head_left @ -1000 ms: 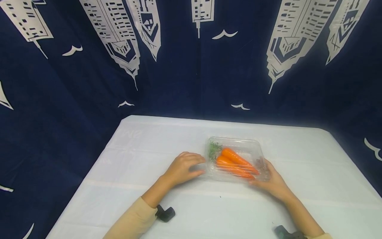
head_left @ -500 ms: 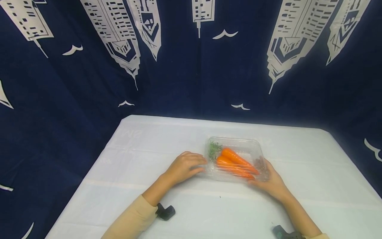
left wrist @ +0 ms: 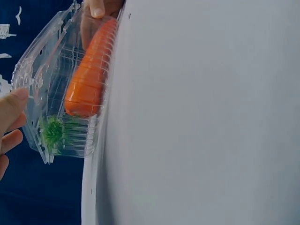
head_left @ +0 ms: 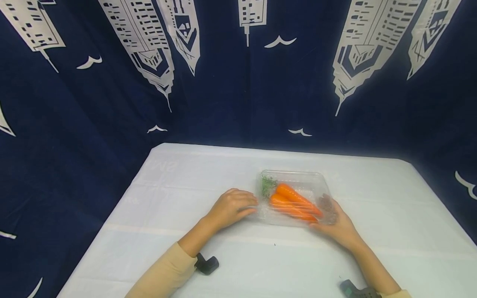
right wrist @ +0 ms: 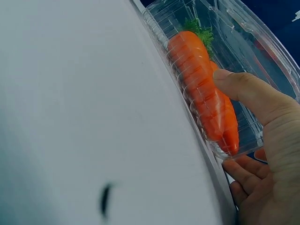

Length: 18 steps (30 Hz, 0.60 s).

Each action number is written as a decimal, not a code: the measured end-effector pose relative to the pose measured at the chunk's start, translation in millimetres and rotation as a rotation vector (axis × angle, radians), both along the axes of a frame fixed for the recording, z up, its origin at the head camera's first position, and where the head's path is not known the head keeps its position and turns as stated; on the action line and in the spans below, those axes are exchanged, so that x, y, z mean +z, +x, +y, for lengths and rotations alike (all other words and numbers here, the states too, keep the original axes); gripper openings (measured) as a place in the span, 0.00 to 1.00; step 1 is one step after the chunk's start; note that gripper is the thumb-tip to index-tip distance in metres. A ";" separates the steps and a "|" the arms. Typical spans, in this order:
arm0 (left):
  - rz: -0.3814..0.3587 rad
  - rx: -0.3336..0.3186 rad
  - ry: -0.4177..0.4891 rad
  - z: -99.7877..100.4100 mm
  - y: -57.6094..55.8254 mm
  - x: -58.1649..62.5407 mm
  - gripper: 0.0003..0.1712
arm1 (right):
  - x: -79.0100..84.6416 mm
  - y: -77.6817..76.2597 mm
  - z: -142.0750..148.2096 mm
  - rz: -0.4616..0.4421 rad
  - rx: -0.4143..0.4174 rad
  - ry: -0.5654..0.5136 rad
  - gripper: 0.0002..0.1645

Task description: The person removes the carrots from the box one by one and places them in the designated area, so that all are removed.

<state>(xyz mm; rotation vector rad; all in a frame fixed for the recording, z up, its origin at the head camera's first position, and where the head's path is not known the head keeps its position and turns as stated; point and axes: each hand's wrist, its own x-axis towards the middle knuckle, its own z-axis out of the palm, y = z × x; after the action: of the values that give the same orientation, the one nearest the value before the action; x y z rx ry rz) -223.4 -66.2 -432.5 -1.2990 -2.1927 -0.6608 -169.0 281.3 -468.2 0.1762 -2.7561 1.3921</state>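
Observation:
A clear plastic clamshell container (head_left: pixel 298 176) lies on the white table. Inside are orange carrots (head_left: pixel 298 200), lying slantwise, with green leafy tops (head_left: pixel 267 186) at the container's left end. My right hand (head_left: pixel 340 229) grips the right end. In the right wrist view its thumb (right wrist: pixel 243 86) lies across the near side, and the other fingers reach round the end. At the left end is my left hand (head_left: pixel 232 209), its fingers loosely bent and the thumb apart below them. Seen from the left wrist, one fingertip (left wrist: pixel 19 93) is right at the rim of the lid (left wrist: pixel 33 75).
The white cloth-covered table (head_left: pixel 179 178) reaches back to a dark blue curtain (head_left: pixel 231 103) printed with pale buildings and birds. Each wrist carries a dark device; the left device (head_left: pixel 207 265) hangs beside the beige sleeve (head_left: pixel 167 269).
The left fingers and thumb have drawn a little closer together at the container's left edge. The container and the right hand stay practically where they were.

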 end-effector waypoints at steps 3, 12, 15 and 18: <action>0.018 -0.010 0.016 1.0 -0.5 1.8 0.11 | -0.2 0.2 -0.3 0.009 0.011 -0.013 0.63; 0.090 -0.038 0.101 6.4 -4.9 16.0 0.09 | -1.9 0.0 0.6 0.038 0.026 -0.014 0.60; 0.110 -0.027 0.118 7.4 -6.9 20.5 0.08 | -3.6 -0.3 0.8 0.051 0.029 -0.007 0.59; 0.116 -0.009 0.139 8.1 -8.8 24.7 0.07 | -3.5 -0.2 0.7 0.052 0.033 -0.008 0.59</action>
<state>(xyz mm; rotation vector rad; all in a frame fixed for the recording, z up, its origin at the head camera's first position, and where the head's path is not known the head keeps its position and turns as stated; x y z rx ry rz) -232.2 -58.1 -407.8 -1.2449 -2.0126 -0.7101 -169.3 282.0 -471.6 0.2548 -2.7178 1.3855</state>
